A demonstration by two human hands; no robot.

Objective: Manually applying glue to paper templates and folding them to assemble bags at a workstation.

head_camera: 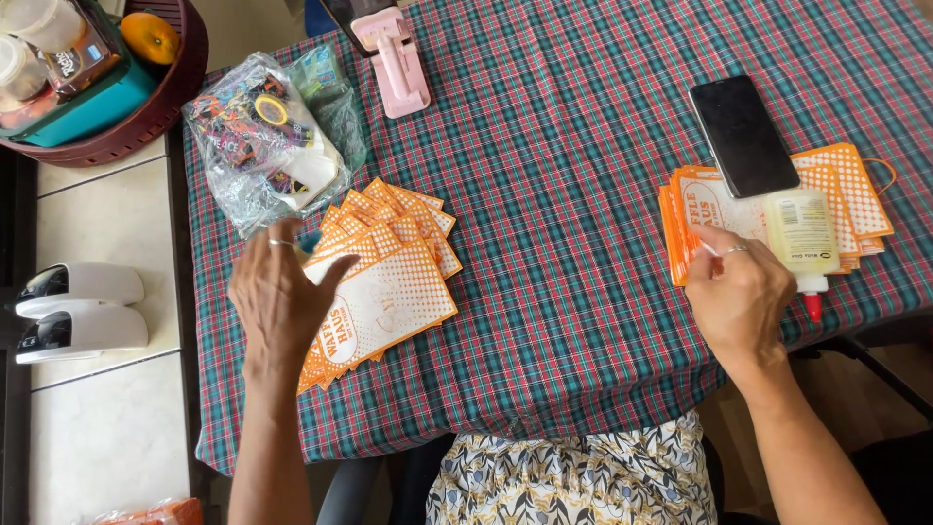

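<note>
Left hand (280, 297) lies spread on the fanned orange paper bags (389, 282), pinning them. Right hand (741, 292) looks curled at the neat stack (702, 219), maybe pinching one; glue bottle (802, 238) and phone (742, 136) weigh it down.

The left hand (277, 297) hides part of the fanned orange paper bags (389, 282).

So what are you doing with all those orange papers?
A person sits at a table with a plaid cloth. Their left hand rests on a fanned pile of orange-and-white paper bags. Their right hand touches a second stack of the same bags. A glue bottle and a dark phone lie on that stack. A plastic bag of colourful bits sits beside the fanned pile.
</note>
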